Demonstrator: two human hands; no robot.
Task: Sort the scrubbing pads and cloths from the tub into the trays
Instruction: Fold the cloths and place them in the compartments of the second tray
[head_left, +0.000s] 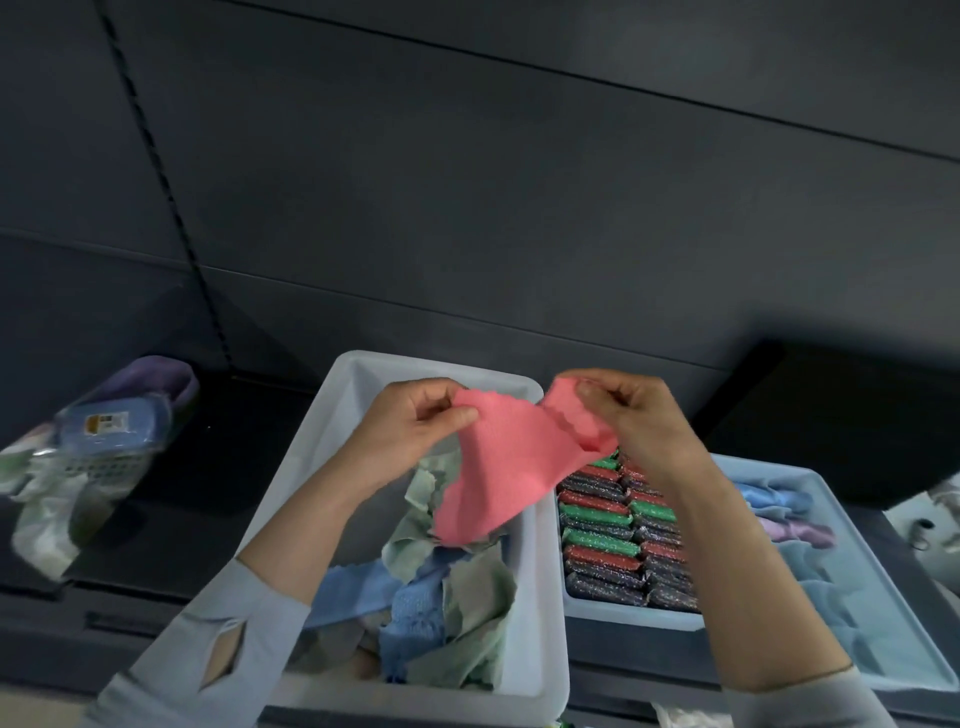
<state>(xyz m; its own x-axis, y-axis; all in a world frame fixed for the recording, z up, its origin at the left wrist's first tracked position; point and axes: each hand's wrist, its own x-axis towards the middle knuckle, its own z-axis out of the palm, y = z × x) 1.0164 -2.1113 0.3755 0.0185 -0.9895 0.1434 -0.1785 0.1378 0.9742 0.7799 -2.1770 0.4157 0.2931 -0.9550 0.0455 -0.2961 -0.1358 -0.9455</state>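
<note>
Sleeves (244, 618) nearest; left hand (415, 421), right hand (623, 410) pinching pink cloth (498, 467) over tub (332, 441); cloths remaining below; pad tray (623, 618) filling at 3 o'clock.

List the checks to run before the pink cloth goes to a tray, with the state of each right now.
1. Grip: left hand and right hand each pinch a top corner of the pink cloth: ok.
2. Cloth clear of the tub: it hangs above the pile, apparently free: ok.
3. Cloth spread flat: middle sags and folds: not ok.
4. Cloth tray has room: near part looks bare: ok.
5. Pad tray to be avoided: full of pads: ok.
6. Matching pink stack in the cloth tray: only blue and purple visible, part hidden by the right arm: cannot tell.
</note>
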